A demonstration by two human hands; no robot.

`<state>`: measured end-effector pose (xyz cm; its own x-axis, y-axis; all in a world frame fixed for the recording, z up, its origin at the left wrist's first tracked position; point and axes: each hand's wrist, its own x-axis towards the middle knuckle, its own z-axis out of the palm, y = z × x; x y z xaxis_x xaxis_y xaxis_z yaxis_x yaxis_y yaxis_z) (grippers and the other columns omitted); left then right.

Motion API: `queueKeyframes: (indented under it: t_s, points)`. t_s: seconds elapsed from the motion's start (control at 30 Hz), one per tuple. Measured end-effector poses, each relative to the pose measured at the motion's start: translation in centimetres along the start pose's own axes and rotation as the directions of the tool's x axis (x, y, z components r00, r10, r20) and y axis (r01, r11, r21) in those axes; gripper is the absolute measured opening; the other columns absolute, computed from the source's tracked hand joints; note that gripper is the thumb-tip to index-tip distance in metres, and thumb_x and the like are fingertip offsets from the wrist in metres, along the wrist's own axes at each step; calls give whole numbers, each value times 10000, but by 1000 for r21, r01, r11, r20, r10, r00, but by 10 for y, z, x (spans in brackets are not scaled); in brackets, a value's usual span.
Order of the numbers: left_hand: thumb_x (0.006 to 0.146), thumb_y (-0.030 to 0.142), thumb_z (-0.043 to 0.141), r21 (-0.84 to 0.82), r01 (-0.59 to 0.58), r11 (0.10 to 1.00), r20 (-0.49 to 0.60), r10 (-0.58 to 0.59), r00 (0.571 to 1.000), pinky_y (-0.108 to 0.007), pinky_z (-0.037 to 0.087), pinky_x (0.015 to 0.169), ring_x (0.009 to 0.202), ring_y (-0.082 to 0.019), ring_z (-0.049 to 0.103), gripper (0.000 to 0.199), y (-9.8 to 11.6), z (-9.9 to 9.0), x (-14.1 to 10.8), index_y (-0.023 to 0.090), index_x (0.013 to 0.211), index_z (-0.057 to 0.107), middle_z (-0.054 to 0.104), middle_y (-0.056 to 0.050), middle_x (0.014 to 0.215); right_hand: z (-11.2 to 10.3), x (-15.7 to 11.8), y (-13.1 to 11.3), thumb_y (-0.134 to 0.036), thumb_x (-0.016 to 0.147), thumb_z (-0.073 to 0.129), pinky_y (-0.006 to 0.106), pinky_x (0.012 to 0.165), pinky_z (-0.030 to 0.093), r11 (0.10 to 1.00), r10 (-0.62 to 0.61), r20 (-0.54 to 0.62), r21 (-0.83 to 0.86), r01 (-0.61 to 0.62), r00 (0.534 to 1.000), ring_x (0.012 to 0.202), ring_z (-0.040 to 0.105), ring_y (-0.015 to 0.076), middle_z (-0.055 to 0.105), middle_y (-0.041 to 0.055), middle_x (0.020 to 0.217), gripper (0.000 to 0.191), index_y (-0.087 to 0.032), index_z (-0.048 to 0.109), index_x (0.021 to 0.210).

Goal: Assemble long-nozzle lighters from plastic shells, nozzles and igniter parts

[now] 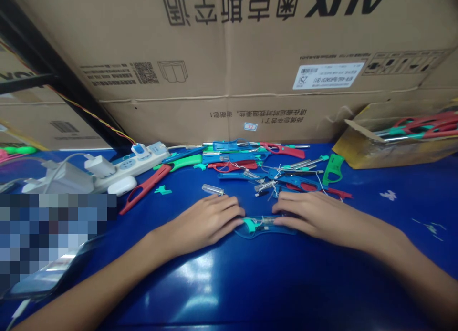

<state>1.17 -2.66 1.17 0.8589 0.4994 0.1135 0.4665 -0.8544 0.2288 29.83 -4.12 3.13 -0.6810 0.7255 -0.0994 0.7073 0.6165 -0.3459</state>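
The blue bench meets a tall carton. On it, between the hands, lies a blue shell; a tilt or bump might shake out its green piece, which looks loose. Palms down, left hand and right hand touch opposite ends, fingers bent; whether they clamp it I cannot tell
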Motion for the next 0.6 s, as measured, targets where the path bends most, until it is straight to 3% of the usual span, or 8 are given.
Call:
queueKeyframes:
  t_s: [0.6]
  points:
    - [1064, 314, 395, -12, 0, 1000, -2, 0, 1000, -367, 492, 928, 966, -179, 604, 244, 0, 0, 0, 188, 1133, 593, 613, -45, 1030, -1, 0, 0, -552, 1012, 389, 337, 770, 466, 1000, -5, -15, 17, 5, 1000, 893, 645, 202, 669, 25, 1038, 402, -266, 659, 1096]
